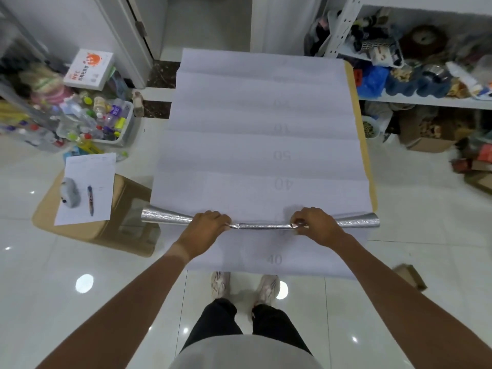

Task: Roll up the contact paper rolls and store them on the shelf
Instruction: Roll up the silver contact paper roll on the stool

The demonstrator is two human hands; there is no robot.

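I see a long sheet of white-backed contact paper [263,145] lying flat on a table, creased crosswise, with faint printed numerals 40 and 50 on its backing. Its near part is rolled into a narrow silver, embossed foil roll [261,225] that runs left to right across the sheet. The roll is pinched thin in the middle and flares open like a funnel at both ends. My left hand [206,226] grips the roll left of centre, fingers curled over it. My right hand [312,225] grips it right of centre, thumb and fingertips pinching the foil. More white backing lies on the near side of the roll, reaching the table's front edge. A tan strip [359,123] shows along the sheet's right edge. To the right stands a white metal shelf [426,101] crowded with mixed clutter. On the left, a brown cardboard box [111,230] on the floor carries a white paper sheet [87,187], a grey object [71,195] and a pen [90,200]. Behind it sits a clear plastic bin of bottles [106,121]. Pale sneakers [245,284] show on the glossy white tile floor [399,209].
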